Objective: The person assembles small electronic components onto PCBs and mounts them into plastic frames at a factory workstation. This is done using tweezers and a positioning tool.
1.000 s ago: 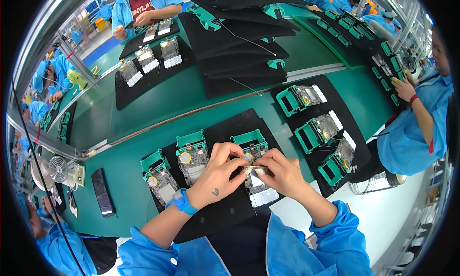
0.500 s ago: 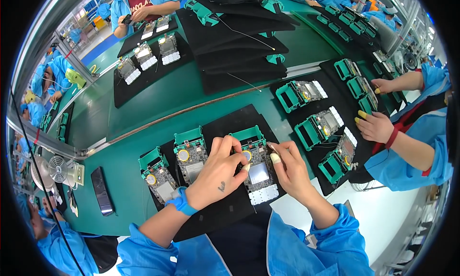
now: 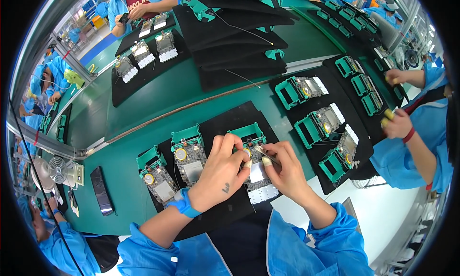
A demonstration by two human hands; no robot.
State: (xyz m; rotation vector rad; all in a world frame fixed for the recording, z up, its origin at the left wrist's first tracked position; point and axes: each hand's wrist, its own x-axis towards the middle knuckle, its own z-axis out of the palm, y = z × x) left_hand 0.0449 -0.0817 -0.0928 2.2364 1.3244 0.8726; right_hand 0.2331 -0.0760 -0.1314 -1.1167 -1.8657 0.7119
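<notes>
In front of me a circuit board [image 3: 259, 172] lies on a black mat, joined to a green plastic frame [image 3: 247, 131]. My left hand [image 3: 221, 167] is closed in a pinch over the board's left side, by a round yellow-rimmed cell [image 3: 247, 152]; what its fingertips hold is hidden. My right hand [image 3: 286, 171] grips a thin metal tool, seemingly tweezers [image 3: 270, 156], its tip over the board just below the green frame. Two similar boards, a middle one [image 3: 193, 169] and a left one [image 3: 164, 190], lie beside it with their own frames. Finger cots cover some fingertips.
A second black mat [image 3: 314, 163] on the right carries several framed boards. A co-worker's hand [image 3: 398, 124] is beyond it. On the left are a phone [image 3: 101, 190] and a small fan [image 3: 58, 169]. Stacked black mats [image 3: 235, 56] stand at the back.
My right hand has brought the tool leftward and inward over the board. My left hand stays nearly in place. The co-worker's hands at the right have drawn back from the framed boards.
</notes>
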